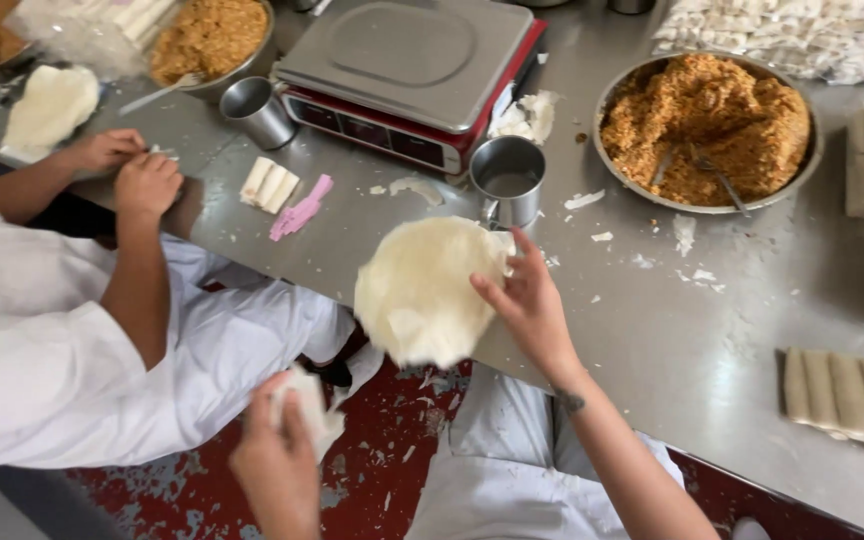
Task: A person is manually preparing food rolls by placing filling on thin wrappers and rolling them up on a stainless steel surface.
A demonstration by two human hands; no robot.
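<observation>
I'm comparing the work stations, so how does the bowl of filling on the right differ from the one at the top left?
The right bowl is wide, shallow and fully in view; the left bowl looks smaller and is cut off by the frame's top edge. The right bowl holds two utensils in its mound; the left bowl has one leaning over its rim. The right bowl's filling looks more orange, the left bowl's paler. Both are metal, holding crumbly brown filling.

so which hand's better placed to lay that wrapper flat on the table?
Right, probably. The right hand already grips the round wrapper over the table edge; the left hand is lower, off the table, holding a folded white scrap.
</observation>
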